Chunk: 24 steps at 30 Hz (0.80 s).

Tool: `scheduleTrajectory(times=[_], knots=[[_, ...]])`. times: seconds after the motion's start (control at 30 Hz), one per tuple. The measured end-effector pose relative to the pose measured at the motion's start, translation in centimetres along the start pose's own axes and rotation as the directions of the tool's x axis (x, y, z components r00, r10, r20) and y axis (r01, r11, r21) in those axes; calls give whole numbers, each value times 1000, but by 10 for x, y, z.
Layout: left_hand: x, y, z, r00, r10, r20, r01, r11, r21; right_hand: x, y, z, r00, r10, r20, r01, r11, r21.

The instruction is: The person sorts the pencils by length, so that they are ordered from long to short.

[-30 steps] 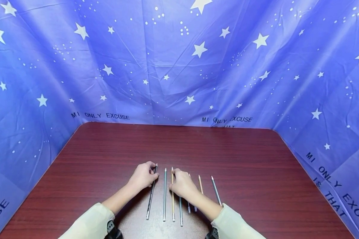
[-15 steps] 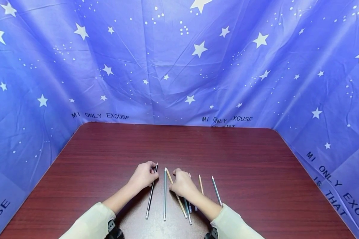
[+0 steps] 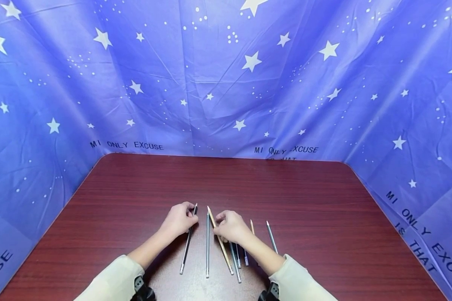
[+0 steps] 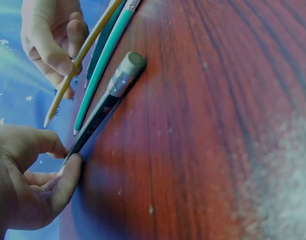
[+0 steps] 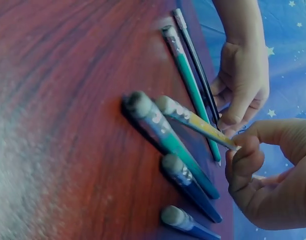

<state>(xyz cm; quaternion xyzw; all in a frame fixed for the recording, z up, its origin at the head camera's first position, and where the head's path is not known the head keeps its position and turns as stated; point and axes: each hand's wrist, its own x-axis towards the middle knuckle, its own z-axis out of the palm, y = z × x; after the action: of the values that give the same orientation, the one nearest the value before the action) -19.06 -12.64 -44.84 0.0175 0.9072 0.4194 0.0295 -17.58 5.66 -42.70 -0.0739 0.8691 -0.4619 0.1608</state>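
Note:
My left hand (image 3: 178, 218) pinches a black pencil (image 3: 187, 251) near its tip, between thumb and fingers. Its silver-banded eraser end (image 4: 124, 75) points toward the near side. My right hand (image 3: 231, 228) pinches a yellow pencil (image 3: 224, 253), which slants with its tip to the left; the left wrist view shows thumb and fingers on its shaft (image 4: 88, 45). Between the hands lies a green pencil (image 3: 207, 251), its upper end close to the yellow one. Another green pencil (image 3: 235, 262) lies partly hidden under the right hand.
Two blue pencils (image 5: 193, 192) (image 5: 193, 227) lie beside the right hand. Farther right are another yellow pencil (image 3: 252, 226) and a grey-green one (image 3: 271, 236), both partly covered by the forearm. A starry blue curtain (image 3: 211, 83) surrounds the dark red table (image 3: 135, 184).
The yellow pencil has turned, its tip swinging left and its eraser end right, then moved slightly forward. The green pencil beside it shifted right. The black pencil's eraser end moved slightly left.

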Motion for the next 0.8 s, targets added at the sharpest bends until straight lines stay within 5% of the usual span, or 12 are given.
scheduleTrajectory(times=[0.23,0.8], knots=[[2,-1,-3,1000,-2,-28,2,1000,4,3,3,-2,999,-9,36,3,989,149],[9,-3,-13,994,-113,6,111,954,-280,6,8,-1,999,17,52,-34,935,353]])
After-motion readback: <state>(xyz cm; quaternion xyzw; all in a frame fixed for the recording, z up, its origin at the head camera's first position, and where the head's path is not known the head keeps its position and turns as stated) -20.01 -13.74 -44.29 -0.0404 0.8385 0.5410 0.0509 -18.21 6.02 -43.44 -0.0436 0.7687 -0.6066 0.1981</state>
